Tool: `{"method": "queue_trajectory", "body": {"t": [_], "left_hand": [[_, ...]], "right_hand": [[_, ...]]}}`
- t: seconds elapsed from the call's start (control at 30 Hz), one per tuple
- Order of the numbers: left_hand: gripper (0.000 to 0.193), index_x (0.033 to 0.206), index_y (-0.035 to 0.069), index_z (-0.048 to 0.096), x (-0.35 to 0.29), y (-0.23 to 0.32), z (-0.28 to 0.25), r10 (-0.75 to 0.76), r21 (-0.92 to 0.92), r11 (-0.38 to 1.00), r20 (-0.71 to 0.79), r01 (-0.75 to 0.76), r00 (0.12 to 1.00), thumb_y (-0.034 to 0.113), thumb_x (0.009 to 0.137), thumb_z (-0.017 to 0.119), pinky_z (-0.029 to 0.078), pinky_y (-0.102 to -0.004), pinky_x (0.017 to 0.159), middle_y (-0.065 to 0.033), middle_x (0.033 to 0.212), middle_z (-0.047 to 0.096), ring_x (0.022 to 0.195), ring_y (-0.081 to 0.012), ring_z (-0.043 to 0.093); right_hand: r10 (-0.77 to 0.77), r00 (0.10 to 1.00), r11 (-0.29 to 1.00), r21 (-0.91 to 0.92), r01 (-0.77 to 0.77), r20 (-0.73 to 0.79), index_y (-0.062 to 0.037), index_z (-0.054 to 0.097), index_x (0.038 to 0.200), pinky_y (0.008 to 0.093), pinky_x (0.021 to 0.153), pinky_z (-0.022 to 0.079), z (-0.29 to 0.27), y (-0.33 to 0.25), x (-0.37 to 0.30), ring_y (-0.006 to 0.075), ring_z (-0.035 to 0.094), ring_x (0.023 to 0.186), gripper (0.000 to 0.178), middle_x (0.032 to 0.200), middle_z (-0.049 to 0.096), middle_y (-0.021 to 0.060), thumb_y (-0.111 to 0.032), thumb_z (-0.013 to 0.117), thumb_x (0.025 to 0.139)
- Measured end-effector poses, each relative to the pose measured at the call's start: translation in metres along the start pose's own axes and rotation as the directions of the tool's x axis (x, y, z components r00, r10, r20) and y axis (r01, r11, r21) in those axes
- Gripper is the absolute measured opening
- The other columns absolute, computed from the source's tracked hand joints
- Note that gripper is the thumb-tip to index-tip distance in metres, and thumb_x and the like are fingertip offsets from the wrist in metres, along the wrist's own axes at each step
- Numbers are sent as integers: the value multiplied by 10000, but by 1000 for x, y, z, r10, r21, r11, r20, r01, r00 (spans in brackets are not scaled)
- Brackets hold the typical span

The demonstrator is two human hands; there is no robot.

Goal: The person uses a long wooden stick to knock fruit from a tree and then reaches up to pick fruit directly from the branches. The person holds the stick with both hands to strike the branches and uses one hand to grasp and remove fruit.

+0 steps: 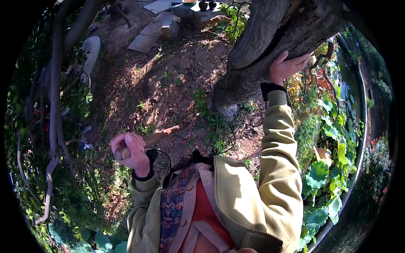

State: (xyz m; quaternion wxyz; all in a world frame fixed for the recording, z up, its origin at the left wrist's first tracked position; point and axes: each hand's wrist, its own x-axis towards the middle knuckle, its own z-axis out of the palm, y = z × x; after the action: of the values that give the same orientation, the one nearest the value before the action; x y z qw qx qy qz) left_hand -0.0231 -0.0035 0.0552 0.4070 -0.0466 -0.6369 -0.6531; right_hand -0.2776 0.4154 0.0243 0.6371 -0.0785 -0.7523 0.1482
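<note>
My left hand (130, 151) is closed round a wooden stick (155, 137), a short thick piece whose rounded butt shows by the thumb. Its far part points right over the ground and turns rust-brown at the end; whether it is the handle of a tool I cannot tell. At the upper right, my right hand (287, 67) lies with fingers stretched out against a thick, leaning tree trunk (257, 46) with dark, furrowed bark. A black band with a cord sits at each wrist.
Bare branches (54, 105) and leafy growth hang on the left. Pale flat slabs (151, 33) lie at the top. Brown soil (164, 80) with dry leaves and weeds spreads between. Broad-leaved green plants (317, 173) line a pale curved edge (358, 168) on the right.
</note>
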Motion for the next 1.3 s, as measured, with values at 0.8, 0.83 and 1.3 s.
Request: {"method": "queue_trajectory", "body": {"t": [0.8,0.83,1.3], "left_hand": [[81,966,14,437,-21,10,-9,-28,8,1000,-18,28,999,75,969,489,357,-246,448,-40,612,466,482,-77,406],[76,958,17,433,-22,12,-9,-23,28,999,-29,24,999,78,975,475,352,-250,442,-22,587,431,471,-75,387],[95,948,15,427,-34,19,-35,-16,40,999,-107,21,994,96,985,460,351,-248,442,-6,555,403,457,-76,380]], "right_hand": [[240,713,963,-70,-259,659,1,500,1242,477,946,392,-62,-25,-237,384,470,1119,458,1199,503,195,-70,587,798],[234,694,963,-64,-261,681,1,506,1224,475,927,403,-62,-24,-250,385,479,1099,446,1178,509,190,-59,581,788],[324,482,920,-152,-362,814,-8,415,1322,478,937,425,-28,-2,-295,426,490,1097,580,1213,494,220,-75,590,773]]}}
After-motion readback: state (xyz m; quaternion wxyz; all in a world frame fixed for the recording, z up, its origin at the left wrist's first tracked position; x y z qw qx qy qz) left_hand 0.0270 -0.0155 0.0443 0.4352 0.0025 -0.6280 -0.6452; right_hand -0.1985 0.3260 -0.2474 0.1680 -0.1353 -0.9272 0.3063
